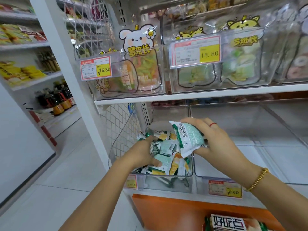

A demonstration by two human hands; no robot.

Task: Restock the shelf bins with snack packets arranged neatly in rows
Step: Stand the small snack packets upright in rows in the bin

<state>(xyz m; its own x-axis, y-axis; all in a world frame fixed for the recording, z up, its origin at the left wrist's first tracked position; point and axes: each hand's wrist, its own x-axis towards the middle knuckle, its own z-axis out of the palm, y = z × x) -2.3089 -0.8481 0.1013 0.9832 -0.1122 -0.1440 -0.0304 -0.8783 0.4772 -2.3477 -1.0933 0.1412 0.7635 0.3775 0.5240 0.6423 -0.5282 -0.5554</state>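
A clear plastic shelf bin [166,182] on the lower shelf holds a loose heap of small green, white and yellow snack packets [168,155]. My left hand [143,154] reaches into the heap, fingers curled among the packets. My right hand [211,140] hovers over the bin's right side and grips a small stack of green-and-white packets [186,139], barcode side up. The neighbouring clear bin [250,130] to the right looks empty.
The upper shelf [200,95] carries clear bins of bagged snacks with 16.80 price tags. An orange box [183,212] with a printed snack carton [228,223] sits below. A white upright post [73,72] and wire mesh stand left; an aisle with bottles lies beyond.
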